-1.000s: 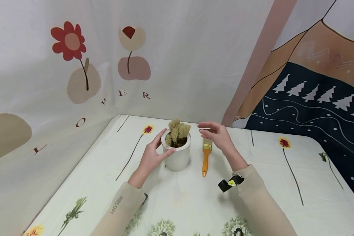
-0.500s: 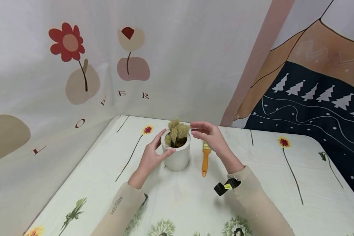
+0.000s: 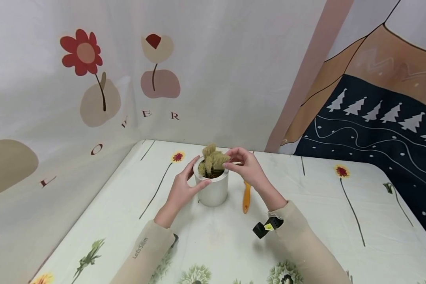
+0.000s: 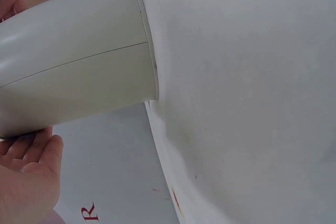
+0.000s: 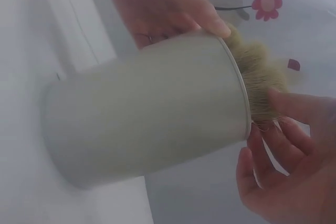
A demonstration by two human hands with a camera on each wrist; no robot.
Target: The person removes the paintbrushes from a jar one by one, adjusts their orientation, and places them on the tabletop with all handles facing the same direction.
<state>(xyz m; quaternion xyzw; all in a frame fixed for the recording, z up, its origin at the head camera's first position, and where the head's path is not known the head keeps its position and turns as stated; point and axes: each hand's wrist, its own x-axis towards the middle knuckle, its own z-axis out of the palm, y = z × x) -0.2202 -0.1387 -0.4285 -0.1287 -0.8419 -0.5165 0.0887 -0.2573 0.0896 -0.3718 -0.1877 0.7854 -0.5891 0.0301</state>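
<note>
A white cylindrical pot (image 3: 213,194) stands upright on the table, several paintbrushes (image 3: 209,159) in it with pale bristles upward. My left hand (image 3: 182,188) holds the pot's left side, thumb on the near rim and fingers round the far side. At the pot's right rim, my right hand (image 3: 246,167) pinches the bristles of one paintbrush (image 5: 262,85) between thumb and fingers. The brush handles are hidden inside the pot (image 5: 147,111). Right of it, another paintbrush lies on the table with its orange handle (image 3: 246,199) showing; my right hand covers its bristle end.
A white cloth (image 3: 213,240) printed with flowers covers the table. Behind it hangs a pale curtain (image 3: 227,79) with flower prints and letters. A dark blue printed panel (image 3: 372,126) is at the back right. A black wrist camera (image 3: 266,227) sits on my right wrist.
My right hand has moved left from above the lying paintbrush to the pot, and its fingers have closed on the bristles there. My left hand and the pot have stayed still.
</note>
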